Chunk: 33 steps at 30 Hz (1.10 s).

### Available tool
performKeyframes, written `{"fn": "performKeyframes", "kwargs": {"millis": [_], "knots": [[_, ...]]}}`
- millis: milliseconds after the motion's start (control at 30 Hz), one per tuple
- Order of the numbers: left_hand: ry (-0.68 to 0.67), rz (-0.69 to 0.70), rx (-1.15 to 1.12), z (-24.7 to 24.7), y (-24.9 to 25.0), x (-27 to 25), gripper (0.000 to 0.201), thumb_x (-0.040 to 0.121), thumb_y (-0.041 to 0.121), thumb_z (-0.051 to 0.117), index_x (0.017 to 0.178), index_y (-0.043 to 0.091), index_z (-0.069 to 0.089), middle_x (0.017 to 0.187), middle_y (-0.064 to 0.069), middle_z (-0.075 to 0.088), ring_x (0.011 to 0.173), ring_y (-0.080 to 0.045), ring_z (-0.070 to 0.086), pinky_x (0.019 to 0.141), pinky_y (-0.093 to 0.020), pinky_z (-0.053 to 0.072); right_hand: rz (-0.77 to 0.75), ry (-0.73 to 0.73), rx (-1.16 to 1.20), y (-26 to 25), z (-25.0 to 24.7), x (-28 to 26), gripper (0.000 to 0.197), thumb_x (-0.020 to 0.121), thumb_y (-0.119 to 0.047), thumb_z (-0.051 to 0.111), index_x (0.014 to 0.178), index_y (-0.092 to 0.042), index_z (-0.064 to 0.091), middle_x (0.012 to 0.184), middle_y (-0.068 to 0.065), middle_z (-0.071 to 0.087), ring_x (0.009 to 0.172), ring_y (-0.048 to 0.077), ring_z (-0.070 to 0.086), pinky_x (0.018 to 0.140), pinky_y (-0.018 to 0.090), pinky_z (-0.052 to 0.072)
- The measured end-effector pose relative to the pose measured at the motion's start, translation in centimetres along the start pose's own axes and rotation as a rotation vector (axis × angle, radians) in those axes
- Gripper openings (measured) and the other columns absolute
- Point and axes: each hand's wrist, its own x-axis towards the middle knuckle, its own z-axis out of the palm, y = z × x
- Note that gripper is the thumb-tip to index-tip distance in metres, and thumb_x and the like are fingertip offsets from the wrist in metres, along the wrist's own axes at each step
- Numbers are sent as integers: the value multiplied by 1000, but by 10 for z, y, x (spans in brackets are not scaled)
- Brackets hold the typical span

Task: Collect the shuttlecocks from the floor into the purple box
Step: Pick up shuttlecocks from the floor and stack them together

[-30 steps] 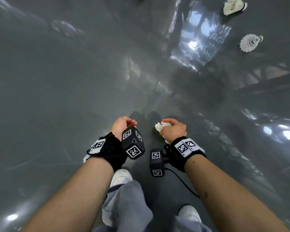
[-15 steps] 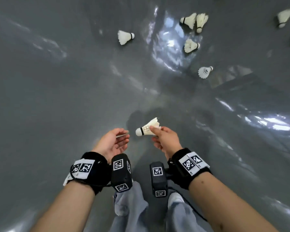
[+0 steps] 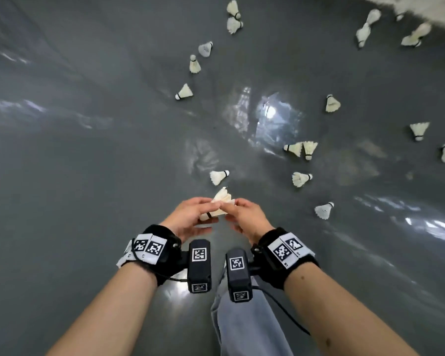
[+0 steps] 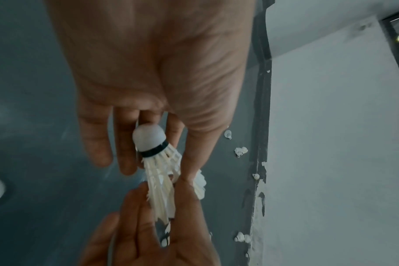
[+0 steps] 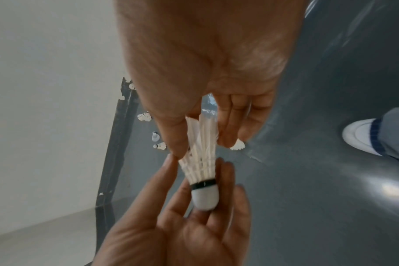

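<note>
One white feather shuttlecock (image 3: pixel 220 204) with a black band and white cork is held in the air between both hands, over the grey floor. My right hand (image 3: pixel 231 207) pinches its feather end (image 5: pixel 201 136) between thumb and fingers. My left hand (image 3: pixel 203 214) has its fingers behind the cork (image 4: pixel 148 136) and its thumb against the feathers. Several more shuttlecocks lie on the floor ahead, the nearest (image 3: pixel 219 176) just beyond my hands, others (image 3: pixel 301 179) (image 3: pixel 324 210) to the right. The purple box is in no view.
Glossy grey floor (image 3: pixel 88 176) spreads all round, bare on the left. A white wall with a dark skirting strip (image 4: pixel 260 108) runs along the far side, with shuttlecocks at its foot. My jeans leg (image 3: pixel 242 322) and a white shoe (image 5: pixel 360 136) are below my hands.
The right hand has carried the shuttlecock across to the left hand, which now holds it too. The head view has lifted, bringing many more floor shuttlecocks into sight.
</note>
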Motion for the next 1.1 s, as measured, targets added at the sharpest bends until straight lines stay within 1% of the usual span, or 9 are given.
{"fn": "performKeyframes", "kwargs": {"millis": [67, 167, 400, 567, 734, 800, 867, 1000, 1100], "knots": [[6, 12, 46, -15, 36, 26, 24, 82, 19, 71, 104, 21, 63, 100, 1, 68, 96, -14, 63, 93, -39, 49, 20, -34, -39, -27, 0, 37, 15, 82, -32, 73, 78, -21, 63, 69, -5, 57, 59, 6, 49, 51, 19, 36], [-34, -7, 53, -35, 71, 61, 36, 80, 15, 73, 113, 22, 62, 102, 0, 70, 98, -16, 64, 87, -36, 51, 61, -93, -46, -58, 8, 76, 17, 81, -36, 73, 87, -21, 67, 66, -7, 54, 57, 5, 47, 52, 19, 35], [-98, -70, -18, -78, 114, 136, 32, 80, 21, 71, 111, 22, 66, 91, 3, 72, 79, -9, 68, 71, -26, 52, 148, -102, -25, -100, 39, 141, 24, 89, -45, 61, 87, -22, 66, 90, -3, 65, 75, 7, 58, 67, 23, 42], [-99, -121, -22, -118, 142, 207, 25, 84, 10, 66, 108, 17, 64, 85, -4, 73, 72, -16, 70, 53, -21, 54, 226, -28, 159, -117, 56, 203, 44, 89, -57, 53, 107, -21, 69, 110, 1, 69, 102, 16, 62, 90, 32, 45], [-56, -186, -30, -156, 155, 274, 18, 87, 12, 64, 98, -3, 61, 76, -17, 72, 65, -21, 72, 62, -27, 60, 252, 169, 239, -97, 47, 279, 4, 91, -21, 59, 94, -22, 62, 97, 1, 57, 79, 8, 52, 68, 25, 41], [-57, -210, 29, -171, 152, 301, 19, 87, 11, 64, 97, -4, 61, 76, -19, 71, 65, -21, 72, 60, -29, 60, 271, 198, 132, -73, 41, 309, 16, 87, -10, 62, 99, -21, 62, 97, 0, 57, 76, 7, 52, 62, 22, 40], [-68, -223, 111, -183, 141, 332, 19, 85, 7, 66, 101, -2, 61, 82, -17, 69, 68, -21, 70, 59, -31, 60, 292, 261, 2, -40, 37, 338, 33, 78, -7, 68, 108, -20, 65, 101, -1, 63, 86, 12, 57, 62, 21, 41], [-122, -200, 287, -186, 123, 392, 31, 81, -1, 67, 112, -2, 61, 96, -16, 62, 80, -22, 62, 69, -37, 61, 345, 243, -362, 11, 36, 388, 74, 42, -28, 79, 112, -45, 62, 131, 3, 52, 113, 21, 57, 96, 30, 49], [-159, -91, 388, -174, 117, 426, 22, 83, -2, 63, 105, 2, 61, 86, -14, 62, 71, -20, 60, 71, -34, 58, 315, 159, -531, 26, 37, 411, 85, 49, -35, 86, 126, -47, 53, 141, 5, 34, 129, 27, 42, 109, 35, 39]]}}
